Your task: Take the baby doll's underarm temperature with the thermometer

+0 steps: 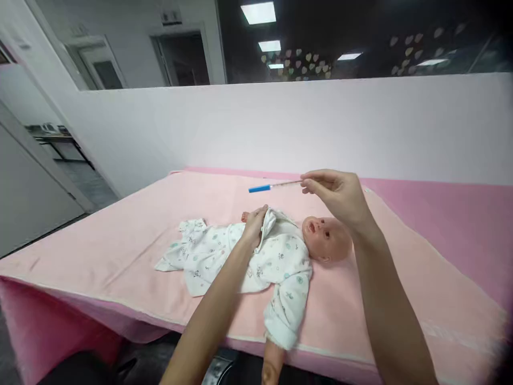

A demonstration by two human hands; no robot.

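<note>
A baby doll [326,238] in white printed clothes [228,248] lies on its back on a pink blanket [132,240], head to the right. My left hand [255,225] is closed on the edge of the garment's chest opening, pulling the cloth up. Above the doll, my right hand [334,192] pinches one end of a thin glass thermometer [276,185]. Its blue end points left, clear of the doll. One doll arm [272,361] hangs past the blanket's near edge.
A white wall [280,123] with a window [340,43] above it stands behind the table. Darker pink cloth [449,224] shows under the blanket at the right. To the left are a door [32,187] and a floor passage [86,184].
</note>
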